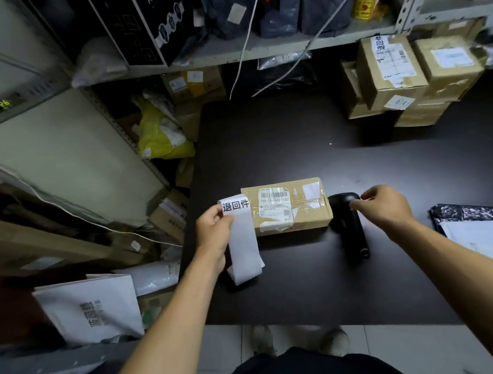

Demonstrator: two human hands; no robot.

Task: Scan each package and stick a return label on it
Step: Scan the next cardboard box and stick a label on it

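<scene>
Left hand (pixel 213 233) pinches label strip (pixel 242 239), hiding box (pixel 290 206) edge; right hand (pixel 385 206) loose over scanner (pixel 349 224).

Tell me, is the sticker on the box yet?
Not yet. The cardboard box on the black table shows only its shipping label. The left hand holds the return label strip beside it, unstuck. The right hand is at the scanner lying on the table. Boxes at the back already wear similar labels. Sticking is left.
</scene>
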